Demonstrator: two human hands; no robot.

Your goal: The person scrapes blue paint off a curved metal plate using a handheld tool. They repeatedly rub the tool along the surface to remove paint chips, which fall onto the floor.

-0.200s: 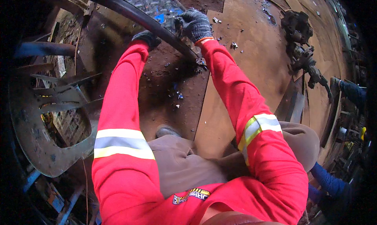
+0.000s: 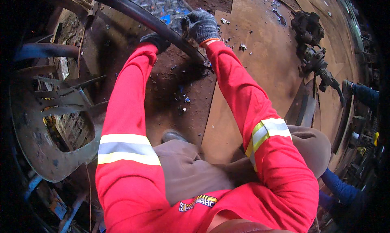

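Observation:
My right hand [image 2: 204,26], in a grey knit glove with an orange cuff, is closed at the edge of a tread plate [image 2: 156,3] with raised studs and blue patches. What its fingers grip is too dark to make out. A long dark metal bar [image 2: 138,14] slants down from the upper left, passing between my hands to an end near my right wrist. My left hand [image 2: 154,42], in a dark glove, is curled against the bar's near side. The bar and shadow hide its fingertips and whatever they hold.
Flakes and scraps [image 2: 187,99] litter the brown floor below the bar. A greasy mechanical part [image 2: 310,46] lies at the right on rusty sheets [image 2: 260,50]. At the left are a curved metal plate with cut-outs [image 2: 61,164] and a blue pipe [image 2: 46,51]. Another person's leg [image 2: 365,95] shows far right.
My left hand has shifted slightly to the right along the bar. My right hand stays at nearly the same spot, and the bar and plate look almost unmoved.

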